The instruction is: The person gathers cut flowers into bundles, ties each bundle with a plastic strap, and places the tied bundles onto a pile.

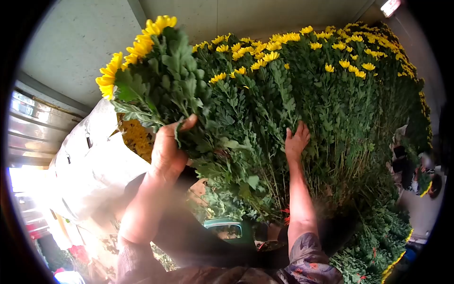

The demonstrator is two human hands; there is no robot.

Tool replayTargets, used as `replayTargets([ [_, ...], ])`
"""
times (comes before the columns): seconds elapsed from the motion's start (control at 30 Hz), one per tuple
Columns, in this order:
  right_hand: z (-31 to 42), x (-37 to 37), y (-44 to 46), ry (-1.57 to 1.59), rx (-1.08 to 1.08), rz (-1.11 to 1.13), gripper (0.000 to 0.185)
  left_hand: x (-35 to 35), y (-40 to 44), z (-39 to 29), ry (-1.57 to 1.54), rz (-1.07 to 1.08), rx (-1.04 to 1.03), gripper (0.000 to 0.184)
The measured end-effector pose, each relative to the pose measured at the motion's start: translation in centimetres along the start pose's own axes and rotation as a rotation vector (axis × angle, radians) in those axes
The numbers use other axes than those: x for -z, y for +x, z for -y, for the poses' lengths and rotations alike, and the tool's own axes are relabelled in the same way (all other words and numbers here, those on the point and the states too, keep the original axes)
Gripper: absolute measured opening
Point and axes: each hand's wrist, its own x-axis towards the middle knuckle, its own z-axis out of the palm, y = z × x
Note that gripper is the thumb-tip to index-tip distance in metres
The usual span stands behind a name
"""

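My left hand (169,149) is closed around the stems of a bunch of yellow chrysanthemums (172,71), held up at the left with its flower heads tilted to the upper left. Reaching forward, my right hand (297,140) touches or nearly touches the leafy stems of a large upright stack of yellow chrysanthemums (340,99). Its fingers are stretched out, and nothing shows in its grasp. Leaves of the held bunch overlap the stack, so the lower stem ends are hard to separate.
A white wrapped bundle (101,151) with yellow flowers inside stands at the left. Between my legs is a green plastic stool or crate (227,229). More cut chrysanthemums (364,246) lie at the lower right. A pale wall (85,42) rises behind.
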Motion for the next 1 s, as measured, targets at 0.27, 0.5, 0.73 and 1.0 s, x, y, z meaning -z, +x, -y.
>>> replayTargets([
  [0.27,4.5,-2.5,-10.0,-0.118,0.342,0.523,0.055,1.4,0.7,-0.5,0.020,-0.031,-0.109,0.020],
  [0.5,2.0,-1.7,-3.7,0.081,0.355,0.277,0.026,1.4,-0.2,-1.3,-0.013,0.009,-0.093,0.019],
  [0.73,-2.3,-3.1,-3.3,-0.248,-0.204,0.606,0.054,1.2,-0.1,-1.1,0.042,0.003,-0.102,0.019],
  [1.0,-3.1,2.6,2.0,-0.139,0.005,0.086,0.039,0.8,-0.7,-1.2,0.034,-0.001,-0.118,0.021],
])
